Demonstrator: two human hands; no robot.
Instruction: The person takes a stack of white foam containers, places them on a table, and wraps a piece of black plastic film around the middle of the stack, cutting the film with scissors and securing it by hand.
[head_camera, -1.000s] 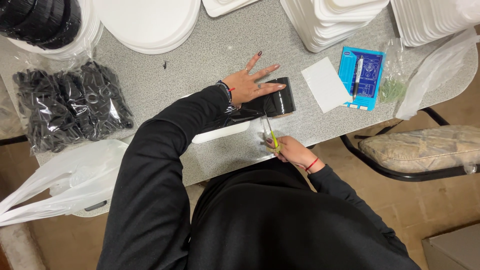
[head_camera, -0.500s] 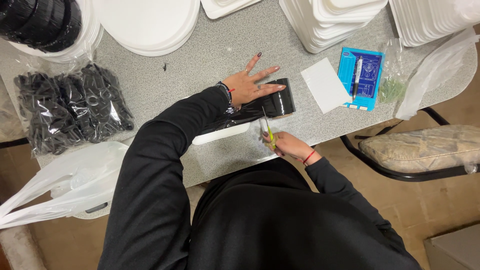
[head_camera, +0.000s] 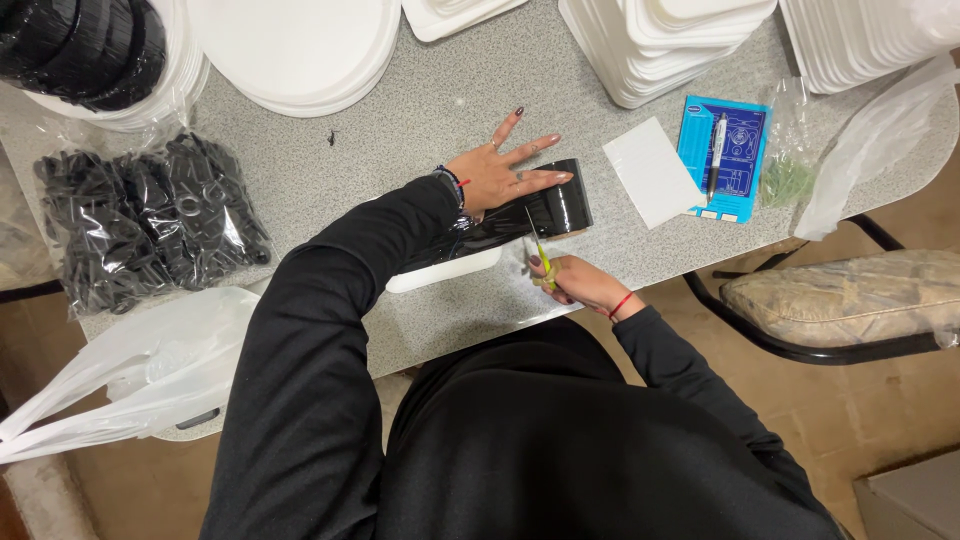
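Grey speckled desk carried everything, with a shiny black package near its front edge as the landmark. On top of that package the left hand lay flat, fingers spread wide, gripping nothing, only pressing it down. Just in front of the package the right hand was closed around yellow-handled scissors, whose blades met the package's near side. Under the package's left end sat a white tray. Right of the package lay a white card and a blue card with a pen. Far left of it lay bags of black plastic pieces; beyond it stood stacked white plates.
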